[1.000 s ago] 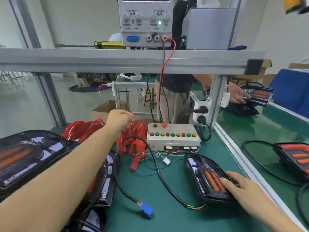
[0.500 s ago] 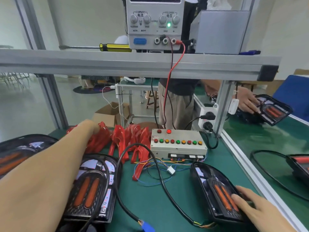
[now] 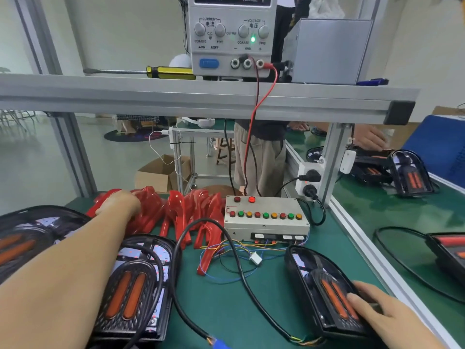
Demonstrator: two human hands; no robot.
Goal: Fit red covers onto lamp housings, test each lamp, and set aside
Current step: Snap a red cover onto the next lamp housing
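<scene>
At the far left of the frame a lamp housing [image 3: 22, 243] lies half out of view, and just right of it the left hand [image 3: 120, 204] reaches up to the pile of red covers [image 3: 176, 212] at mid-left; its fingers lie on the top cover, but the view does not show whether they are curled round it or only touching, so I cannot tell. The covers are stacked loosely and interlocked, so lifting one could drag its neighbours off the back edge of the green surface [image 3: 226, 311]. Below the forearm sits a second lamp housing [image 3: 136, 288] with a black cable looped over it; the arm sweeping back could snag that loop. In the centre, thin coloured wires and a white connector [image 3: 256, 259] trail from the test box [image 3: 266, 217], and a cover pulled through them might tug a lead loose. At lower right the right hand [image 3: 377, 311] rests with fingers fairly flat on the near end of a third lamp housing [image 3: 324, 293], steadying it rather than gripping; a one-sided press there could tilt it when the cover is seated.
</scene>
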